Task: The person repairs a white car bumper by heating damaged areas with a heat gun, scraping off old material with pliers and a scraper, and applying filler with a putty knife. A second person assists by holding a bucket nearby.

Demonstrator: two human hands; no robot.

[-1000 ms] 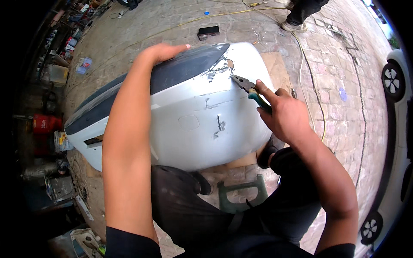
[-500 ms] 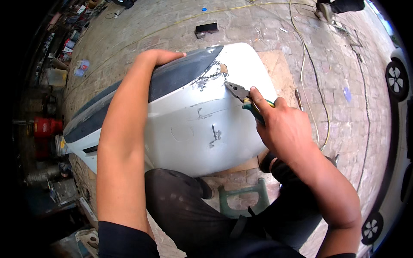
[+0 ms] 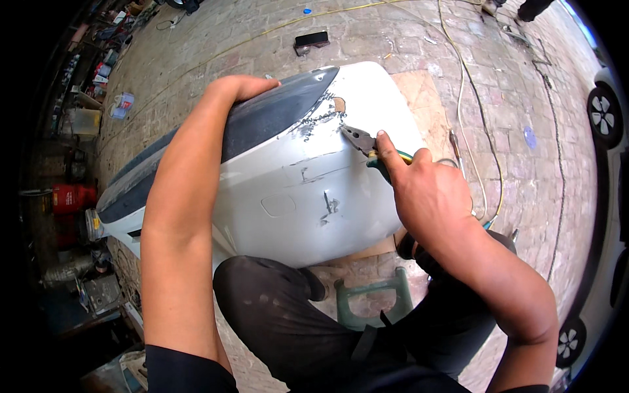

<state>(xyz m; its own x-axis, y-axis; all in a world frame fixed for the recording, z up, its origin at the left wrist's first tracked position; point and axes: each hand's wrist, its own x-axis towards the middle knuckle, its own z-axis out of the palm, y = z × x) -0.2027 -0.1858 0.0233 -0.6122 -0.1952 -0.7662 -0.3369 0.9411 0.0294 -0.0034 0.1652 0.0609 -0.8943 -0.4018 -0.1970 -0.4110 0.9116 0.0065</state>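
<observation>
A white and dark grey car bumper (image 3: 288, 216) lies before me, with a black-smudged, cracked seam (image 3: 318, 118) near its upper right corner and a small brown patch (image 3: 339, 105) beside it. My right hand (image 3: 429, 187) is closed round the green and yellow handles of a pair of pliers (image 3: 359, 139). Their jaws point at the white surface just below the crack; whether they grip anything is too small to tell. Over the bumper's far edge, on the dark part, my left hand (image 3: 246, 87) is hooked, with most fingers hidden behind it.
Brown cardboard (image 3: 422, 98) lies under the bumper on brick paving. A green stool (image 3: 373, 298) is between my legs. Hoses and a screwdriver-like tool (image 3: 455, 144) are at right, beside a parked white car (image 3: 606, 157). A black phone-like object (image 3: 311, 40) lies ahead; cluttered shelves line the left.
The view has shifted slightly. The pliers stay by the crack with nearly the same grip, and the left hand keeps its place. Far right, another person's feet have moved.
</observation>
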